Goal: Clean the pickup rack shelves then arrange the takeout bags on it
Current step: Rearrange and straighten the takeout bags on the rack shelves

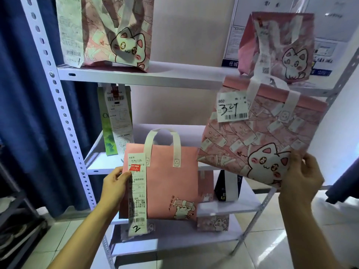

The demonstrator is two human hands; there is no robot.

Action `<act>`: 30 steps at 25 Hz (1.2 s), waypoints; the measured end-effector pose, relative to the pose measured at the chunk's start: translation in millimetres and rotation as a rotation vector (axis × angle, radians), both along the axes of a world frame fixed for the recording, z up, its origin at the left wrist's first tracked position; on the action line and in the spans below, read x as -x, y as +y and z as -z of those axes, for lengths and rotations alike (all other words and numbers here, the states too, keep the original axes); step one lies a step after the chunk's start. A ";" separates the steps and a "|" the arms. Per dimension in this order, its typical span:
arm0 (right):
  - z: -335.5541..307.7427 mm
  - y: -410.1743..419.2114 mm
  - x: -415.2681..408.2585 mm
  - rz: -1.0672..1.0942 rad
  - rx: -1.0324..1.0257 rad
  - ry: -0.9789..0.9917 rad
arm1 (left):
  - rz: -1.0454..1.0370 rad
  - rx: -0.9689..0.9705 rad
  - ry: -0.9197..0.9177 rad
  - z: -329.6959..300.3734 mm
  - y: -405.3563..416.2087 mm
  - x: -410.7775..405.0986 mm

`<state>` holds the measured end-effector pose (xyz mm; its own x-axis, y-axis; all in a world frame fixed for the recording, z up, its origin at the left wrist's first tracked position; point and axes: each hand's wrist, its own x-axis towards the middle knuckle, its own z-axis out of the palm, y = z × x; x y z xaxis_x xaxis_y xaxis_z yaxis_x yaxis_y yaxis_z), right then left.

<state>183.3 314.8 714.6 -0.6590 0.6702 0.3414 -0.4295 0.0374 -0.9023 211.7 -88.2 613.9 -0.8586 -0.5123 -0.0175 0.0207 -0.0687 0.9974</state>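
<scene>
Two takeout bags are held up in front of the white metal pickup rack [64, 105], one per hand. Left hand [116, 189]: fingers closed on the left edge of a plain pink fabric bag with white loop handles [167, 183], thumb pressed on the long white receipt [137, 193] hanging down its front; the receipt carries a red sticker and a handwritten "2" at its lower end. Bag upright, in front of the lower shelves.

Right hand [301, 177]: fingers gripping the lower right corner of a pink cat-print fabric bag with a white label marked "34" [258, 136]. This bag is tilted, its top leaning left, level with the middle shelf [108, 164] on the right side of the rack.

On the top shelf [165, 74]: a cat-print pink bag with a long receipt [108, 32] at left, a smaller pink cat bag [281, 47] at right. Middle shelf, left: a narrow green-and-white paper bag with a receipt clipped at the top [116, 121]. On the shelf below, behind the held bags, a dark bag with a white strip [227, 185], partly hidden. Lowest shelf: small cat-print bags [213, 222], largely hidden. Blue curtain [25, 113] to the rack's left.
</scene>
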 end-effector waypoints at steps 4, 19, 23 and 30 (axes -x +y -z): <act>26.5 5.8 15.5 0.013 0.016 0.016 | -0.035 0.012 -0.017 6.1 -2.6 -7.3; 90.6 -57.6 148.5 -0.292 -0.016 -0.163 | -0.276 0.062 -0.066 17.6 -6.6 -25.7; 104.2 -64.2 181.9 -0.362 -0.093 -0.183 | -0.342 0.035 -0.079 19.6 -3.1 -36.0; 101.8 -90.8 238.4 -0.445 -0.307 -0.357 | -0.366 -0.004 -0.073 11.3 21.6 -25.7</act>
<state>-55.1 224.1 612.8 -0.9598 0.2135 0.1824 -0.1387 0.2043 -0.9690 237.4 -66.6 602.6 -0.6148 -0.7852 -0.0742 -0.0262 -0.0736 0.9969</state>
